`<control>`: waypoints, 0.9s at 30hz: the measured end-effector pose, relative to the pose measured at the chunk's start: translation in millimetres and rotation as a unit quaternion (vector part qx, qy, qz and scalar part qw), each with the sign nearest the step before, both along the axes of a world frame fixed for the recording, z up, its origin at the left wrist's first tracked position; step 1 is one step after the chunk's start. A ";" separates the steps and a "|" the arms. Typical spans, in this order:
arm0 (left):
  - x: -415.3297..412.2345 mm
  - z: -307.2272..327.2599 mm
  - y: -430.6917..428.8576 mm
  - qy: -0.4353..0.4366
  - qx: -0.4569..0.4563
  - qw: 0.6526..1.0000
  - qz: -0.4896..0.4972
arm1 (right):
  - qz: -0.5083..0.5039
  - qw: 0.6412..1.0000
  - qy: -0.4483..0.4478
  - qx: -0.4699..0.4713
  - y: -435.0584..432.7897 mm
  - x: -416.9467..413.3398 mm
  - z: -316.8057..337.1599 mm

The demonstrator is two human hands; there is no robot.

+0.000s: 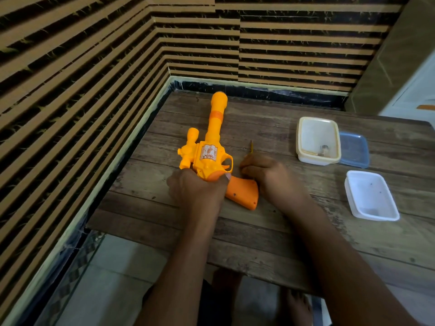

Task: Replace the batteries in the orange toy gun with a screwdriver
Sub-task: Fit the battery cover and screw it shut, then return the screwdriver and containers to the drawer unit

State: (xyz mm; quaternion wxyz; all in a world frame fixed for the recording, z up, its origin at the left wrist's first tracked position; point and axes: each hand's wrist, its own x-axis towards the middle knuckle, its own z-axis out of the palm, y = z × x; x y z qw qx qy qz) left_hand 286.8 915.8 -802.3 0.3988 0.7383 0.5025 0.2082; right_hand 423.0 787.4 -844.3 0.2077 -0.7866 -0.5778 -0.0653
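The orange toy gun [211, 147] lies flat on the wooden table [259, 231], barrel pointing away toward the wall, its darker orange grip [242, 192] pointing toward me. My left hand [197, 187] grips the gun's body just behind the trigger. My right hand [270, 177] sits right of the grip, fingers curled round a thin screwdriver [251, 147] whose yellowish shaft sticks out past the fingers, pointing away. The handle is hidden in the hand.
A cream rectangular container [317, 140] with something small and metallic inside stands at the right, a blue lid [354, 149] beside it. Nearer sits a white container [370, 196]. Striped walls close in at left and back. My feet show below the table edge.
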 end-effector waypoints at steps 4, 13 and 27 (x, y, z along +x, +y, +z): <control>-0.5 5.7 -6.8 0.019 0.013 0.999 0.028 | -0.002 1.000 0.015 -0.003 1.9 -1.9 0.7; 5.7 11.5 -27.8 -0.134 0.092 0.987 0.013 | -0.099 0.985 0.050 0.131 -18.3 -6.0 27.9; 67.2 5.7 -127.2 -0.173 0.010 0.953 -0.248 | -0.422 0.885 0.062 0.184 -125.4 -5.4 67.9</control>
